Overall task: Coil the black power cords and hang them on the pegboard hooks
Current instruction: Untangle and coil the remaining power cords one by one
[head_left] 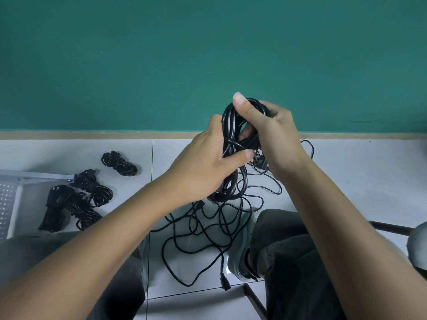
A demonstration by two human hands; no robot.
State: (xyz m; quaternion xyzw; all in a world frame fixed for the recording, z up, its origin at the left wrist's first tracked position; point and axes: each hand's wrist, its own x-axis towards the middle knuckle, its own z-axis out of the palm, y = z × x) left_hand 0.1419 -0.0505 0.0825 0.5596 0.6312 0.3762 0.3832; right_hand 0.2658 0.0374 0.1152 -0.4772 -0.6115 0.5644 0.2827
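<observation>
The right hand [268,125] grips the top of a half-made coil [231,158] of black power cord, thumb pressed over the loops and fingers curled through them, so the turns stay stacked and cannot spring apart. The left hand [208,167] clasps the coil's middle at about 8 o'clock from the right hand, thumb laid across the strands; this looks like a wrap being cinched around the waist of the bundle to lock it. The coil hangs upright in the air in front of the green wall [138,65], raised so the loose tail can trail down freely.

That tail joins a tangle of loose cord [203,232] spread over the tiled floor [346,169] at 6 o'clock below the hands, between the person's knees and beside a shoe [240,257]. One plug end [225,282] lies at the tangle's near edge. How many separate cords make up the tangle I cannot tell.

At 9 o'clock, well apart from the hands, three finished bundles [92,188] lie on the floor, each tied round its own middle. They sit just beside the white pegboard [7,199], which lies flat at the far left edge, likely so they are ready for hanging. No hooks are visible, and nothing hangs yet, so I judge the task roughly midway.
</observation>
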